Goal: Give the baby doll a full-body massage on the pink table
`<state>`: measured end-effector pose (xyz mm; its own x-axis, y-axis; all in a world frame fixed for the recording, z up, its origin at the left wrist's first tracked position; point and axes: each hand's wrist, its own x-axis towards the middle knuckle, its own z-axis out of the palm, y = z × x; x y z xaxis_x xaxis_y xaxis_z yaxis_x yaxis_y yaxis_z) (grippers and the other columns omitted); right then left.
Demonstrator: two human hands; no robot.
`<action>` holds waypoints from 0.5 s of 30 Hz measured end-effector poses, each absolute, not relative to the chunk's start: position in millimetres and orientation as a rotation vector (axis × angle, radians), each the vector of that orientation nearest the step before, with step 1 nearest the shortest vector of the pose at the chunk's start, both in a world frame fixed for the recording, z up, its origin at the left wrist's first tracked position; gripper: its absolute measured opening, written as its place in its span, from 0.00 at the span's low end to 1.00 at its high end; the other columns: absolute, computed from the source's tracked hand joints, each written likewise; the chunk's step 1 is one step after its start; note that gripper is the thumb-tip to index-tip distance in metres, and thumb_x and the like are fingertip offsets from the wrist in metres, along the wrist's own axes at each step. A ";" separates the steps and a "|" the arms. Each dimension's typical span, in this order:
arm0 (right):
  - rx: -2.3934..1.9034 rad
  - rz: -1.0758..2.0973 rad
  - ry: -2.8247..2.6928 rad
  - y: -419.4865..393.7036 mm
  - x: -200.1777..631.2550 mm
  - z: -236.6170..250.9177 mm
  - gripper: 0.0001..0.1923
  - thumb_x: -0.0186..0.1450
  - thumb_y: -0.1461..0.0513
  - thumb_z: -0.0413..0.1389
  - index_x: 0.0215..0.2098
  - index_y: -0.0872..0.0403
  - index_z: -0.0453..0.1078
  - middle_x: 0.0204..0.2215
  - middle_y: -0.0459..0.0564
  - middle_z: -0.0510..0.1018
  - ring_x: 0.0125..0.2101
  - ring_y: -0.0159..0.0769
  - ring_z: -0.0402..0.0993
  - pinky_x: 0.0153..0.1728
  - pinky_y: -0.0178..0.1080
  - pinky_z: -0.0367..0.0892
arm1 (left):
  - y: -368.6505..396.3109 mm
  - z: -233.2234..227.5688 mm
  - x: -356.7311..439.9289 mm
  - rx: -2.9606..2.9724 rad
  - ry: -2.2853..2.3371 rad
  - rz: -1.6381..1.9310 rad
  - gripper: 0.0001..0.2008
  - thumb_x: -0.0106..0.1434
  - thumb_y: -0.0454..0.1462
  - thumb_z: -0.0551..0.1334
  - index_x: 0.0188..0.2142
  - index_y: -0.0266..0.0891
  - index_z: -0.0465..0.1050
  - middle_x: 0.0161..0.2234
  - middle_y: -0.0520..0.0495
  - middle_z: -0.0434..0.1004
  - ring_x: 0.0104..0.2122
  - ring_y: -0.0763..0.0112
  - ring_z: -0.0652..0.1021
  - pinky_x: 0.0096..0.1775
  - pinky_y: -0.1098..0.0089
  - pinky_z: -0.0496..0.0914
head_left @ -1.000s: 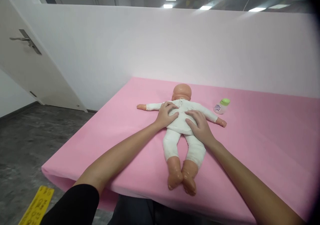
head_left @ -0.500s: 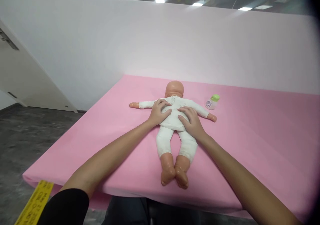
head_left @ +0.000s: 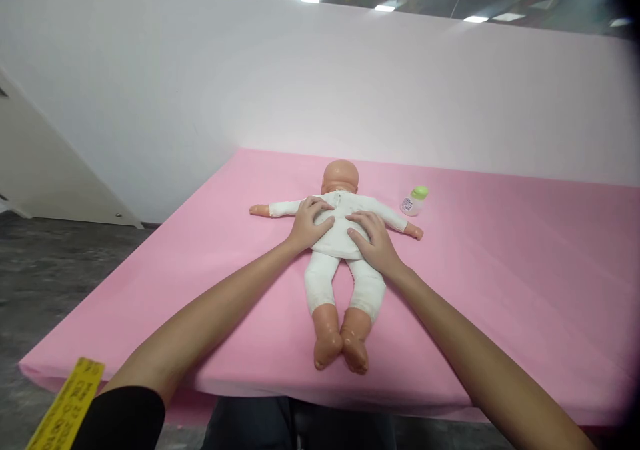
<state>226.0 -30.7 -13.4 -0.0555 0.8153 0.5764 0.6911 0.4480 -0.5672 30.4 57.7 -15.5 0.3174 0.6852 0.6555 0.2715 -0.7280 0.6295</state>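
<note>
A baby doll in a white cloth suit lies face down, its arms spread and its feet towards me. My left hand rests on the left side of its back, thumb and fingers apart. On the right side of the back lies my right hand, also with its fingers spread. Neither hand grips anything. Beyond the doll's right-hand arm in view, a small clear bottle with a green cap stands on the pink cloth.
A pink cloth covers the table, its front edge close to my body. Behind the table rises a white wall. At the far left is a pale door above a dark grey floor.
The whole view has shifted slightly, so the doll, bottle and hands appear a little further left. Both hands keep the same place on the doll's back.
</note>
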 end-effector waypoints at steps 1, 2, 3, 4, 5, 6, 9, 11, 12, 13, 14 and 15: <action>-1.289 0.169 -1.791 -30.5 226.3 -13.8 0.15 0.70 0.54 0.54 0.53 0.46 0.73 0.53 0.53 0.73 0.57 0.50 0.66 0.63 0.56 0.59 | 57.8 -15.5 30.5 2.185 0.847 1.390 0.10 0.62 0.35 0.66 0.44 0.45 0.78 0.47 0.46 0.72 0.53 0.59 0.73 0.61 0.54 0.66; -1.289 0.168 -1.793 -30.3 226.6 -14.1 0.15 0.70 0.55 0.54 0.53 0.46 0.73 0.53 0.53 0.73 0.57 0.49 0.66 0.63 0.55 0.59 | 57.8 -15.4 30.5 2.187 0.844 1.392 0.10 0.62 0.35 0.66 0.43 0.45 0.78 0.47 0.46 0.72 0.53 0.59 0.73 0.61 0.54 0.66; -1.288 0.166 -1.794 -30.2 226.8 -14.3 0.15 0.70 0.55 0.54 0.53 0.46 0.73 0.53 0.53 0.73 0.57 0.49 0.66 0.63 0.55 0.59 | 57.6 -15.2 30.5 2.188 0.842 1.394 0.10 0.62 0.34 0.66 0.43 0.45 0.78 0.47 0.46 0.72 0.53 0.59 0.73 0.61 0.55 0.66; -1.286 0.165 -1.796 -30.1 227.0 -14.5 0.15 0.70 0.55 0.54 0.54 0.46 0.73 0.53 0.53 0.73 0.57 0.49 0.66 0.63 0.54 0.59 | 57.3 -14.8 30.5 2.189 0.842 1.394 0.10 0.62 0.34 0.66 0.43 0.45 0.78 0.47 0.46 0.73 0.53 0.59 0.73 0.61 0.55 0.66; -1.283 0.163 -1.798 -30.0 227.2 -14.5 0.15 0.70 0.55 0.54 0.54 0.47 0.73 0.53 0.53 0.73 0.57 0.49 0.66 0.63 0.54 0.59 | 56.8 -14.4 30.6 2.191 0.843 1.393 0.10 0.62 0.35 0.66 0.43 0.44 0.78 0.47 0.46 0.73 0.53 0.59 0.73 0.61 0.55 0.66; -1.281 0.162 -1.800 -29.9 227.3 -14.5 0.15 0.70 0.55 0.54 0.54 0.47 0.73 0.53 0.53 0.73 0.57 0.49 0.66 0.63 0.54 0.59 | 56.4 -14.0 30.6 2.192 0.847 1.389 0.10 0.62 0.35 0.65 0.43 0.44 0.78 0.47 0.46 0.73 0.53 0.59 0.73 0.61 0.54 0.66; -1.290 0.162 -1.802 -29.7 227.7 -14.3 0.16 0.70 0.55 0.53 0.54 0.46 0.72 0.54 0.53 0.73 0.57 0.50 0.66 0.63 0.56 0.59 | 55.4 -13.1 30.8 2.194 0.862 1.375 0.10 0.62 0.35 0.65 0.44 0.45 0.78 0.47 0.46 0.73 0.53 0.59 0.73 0.61 0.54 0.66; -1.293 0.164 -1.804 -29.4 228.0 -14.4 0.16 0.70 0.54 0.53 0.54 0.46 0.73 0.54 0.53 0.73 0.58 0.51 0.66 0.63 0.57 0.59 | 55.5 -12.9 30.8 2.190 0.867 1.373 0.10 0.62 0.35 0.65 0.43 0.45 0.78 0.47 0.46 0.73 0.53 0.59 0.73 0.61 0.54 0.66; -1.290 0.164 -1.805 -29.3 228.1 -14.5 0.16 0.70 0.54 0.53 0.54 0.46 0.73 0.54 0.53 0.73 0.58 0.50 0.66 0.63 0.56 0.59 | 55.6 -12.9 30.8 2.188 0.867 1.374 0.10 0.62 0.35 0.65 0.43 0.45 0.78 0.47 0.46 0.73 0.53 0.59 0.73 0.61 0.54 0.66; -1.285 0.162 -1.805 -29.1 228.3 -14.6 0.16 0.70 0.55 0.53 0.54 0.46 0.73 0.54 0.53 0.73 0.58 0.50 0.66 0.63 0.56 0.59 | 55.8 -13.0 30.8 2.188 0.866 1.375 0.10 0.62 0.34 0.65 0.43 0.45 0.78 0.47 0.46 0.73 0.53 0.59 0.73 0.61 0.54 0.66; -1.280 0.160 -1.805 -29.1 228.3 -14.7 0.15 0.71 0.55 0.54 0.54 0.47 0.73 0.54 0.53 0.73 0.57 0.49 0.66 0.64 0.55 0.59 | 56.0 -13.1 30.8 2.189 0.864 1.376 0.10 0.62 0.34 0.65 0.43 0.45 0.78 0.47 0.46 0.73 0.53 0.59 0.73 0.61 0.54 0.66; -1.277 0.159 -1.805 -29.0 228.4 -14.7 0.15 0.71 0.55 0.54 0.54 0.47 0.73 0.53 0.53 0.73 0.57 0.49 0.66 0.64 0.54 0.59 | 56.2 -13.2 30.7 2.191 0.861 1.377 0.10 0.62 0.34 0.65 0.44 0.45 0.78 0.47 0.46 0.73 0.53 0.59 0.73 0.61 0.55 0.66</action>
<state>228.4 -29.0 -14.7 -0.0704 0.8085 0.5842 0.6943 0.4602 -0.5533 30.7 56.2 -13.2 0.3209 0.6889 0.6499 0.2828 -0.7246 0.6284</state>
